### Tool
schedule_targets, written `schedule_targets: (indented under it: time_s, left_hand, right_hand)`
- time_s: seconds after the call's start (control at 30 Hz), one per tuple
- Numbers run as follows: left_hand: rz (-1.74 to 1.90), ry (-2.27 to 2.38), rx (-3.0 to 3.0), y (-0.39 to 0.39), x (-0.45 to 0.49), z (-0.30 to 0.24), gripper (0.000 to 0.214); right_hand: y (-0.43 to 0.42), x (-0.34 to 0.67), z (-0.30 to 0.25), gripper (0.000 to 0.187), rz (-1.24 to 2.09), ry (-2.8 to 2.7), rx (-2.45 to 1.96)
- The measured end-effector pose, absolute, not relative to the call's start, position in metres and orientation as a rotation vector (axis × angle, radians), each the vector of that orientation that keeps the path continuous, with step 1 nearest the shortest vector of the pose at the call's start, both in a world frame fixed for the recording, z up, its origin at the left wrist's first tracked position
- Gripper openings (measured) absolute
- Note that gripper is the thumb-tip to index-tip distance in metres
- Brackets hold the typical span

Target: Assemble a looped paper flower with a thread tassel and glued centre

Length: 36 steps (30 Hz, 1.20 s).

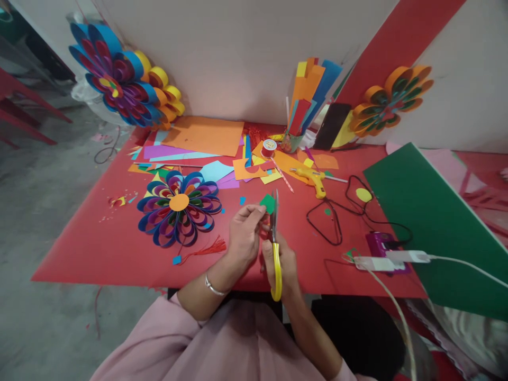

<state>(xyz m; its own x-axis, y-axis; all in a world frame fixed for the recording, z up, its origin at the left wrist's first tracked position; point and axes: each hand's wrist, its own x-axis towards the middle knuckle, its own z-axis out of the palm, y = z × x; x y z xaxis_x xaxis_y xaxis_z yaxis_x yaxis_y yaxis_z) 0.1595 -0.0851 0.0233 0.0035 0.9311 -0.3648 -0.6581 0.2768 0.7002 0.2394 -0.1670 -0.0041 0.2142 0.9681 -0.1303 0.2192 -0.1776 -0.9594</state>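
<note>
Between the thumb and fingers of my left hand [245, 233] is a small piece of green paper [268, 203]. My right hand [286, 262] grips yellow-handled scissors [277, 270], their blades pointing away from me and close beside the green paper's right edge. Whether the blades touch the paper I cannot tell. To the left of my hands lies a paper flower [179, 209] of blue, purple and red loops with an orange disc at its middle. A red tassel [206, 247] with a small blue paper tab rests just below the flower.
Behind my hands are paper scraps [218, 172], a thread spool [269, 147] and a yellow glue gun [311, 179]. A cup [292, 140] holds paper strips. At right, a purple power strip [383, 248] with cables sits by a green board [432, 227]. More paper flowers [119, 79] stand at the wall.
</note>
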Motion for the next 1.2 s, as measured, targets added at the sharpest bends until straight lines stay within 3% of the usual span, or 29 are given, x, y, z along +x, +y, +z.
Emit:
schedule_targets:
  time_s: [0.53, 0.73, 1.2]
  left_hand:
    - [1.432, 0.882, 0.309, -0.077, 0.159, 0.024, 0.036]
    - [1.204, 0.850, 0.409, -0.084, 0.158, 0.021, 0.042]
    - [1.213, 0.858, 0.524, -0.090, 0.161, 0.023, 0.039]
  right_hand:
    - [-0.175, 0.245, 0.000, 0.062, 1.070, -1.178, -1.570]
    - [-0.178, 0.245, -0.007, 0.061, 1.064, -1.154, -1.566]
    - [-0.171, 0.248, 0.003, 0.061, 0.928, -1.243, -1.540]
